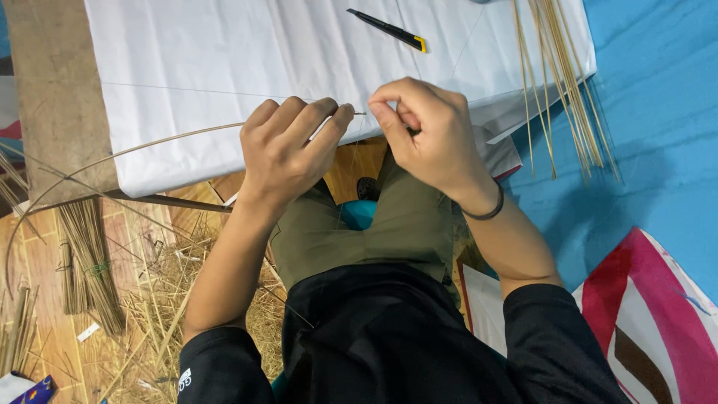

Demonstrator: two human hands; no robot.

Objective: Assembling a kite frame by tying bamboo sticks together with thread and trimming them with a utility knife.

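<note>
At frame centre, both hands are pinching: left hand [288, 150] gripping a thin curved bamboo strip [134, 152], right hand [426, 131] closing on something hidden. By my reading the strip is not yet fastened to the white paper sheet [224, 67] on the surface; the black-and-yellow utility knife [387, 30] is lying untouched.

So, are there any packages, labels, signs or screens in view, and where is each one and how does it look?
Small package corner: bottom left, on the wooden floor, blue and purple with a white part beside it.
Paper label: on the floor left of the person's left arm, a small white strip.
No signs or screens are in view.
</note>
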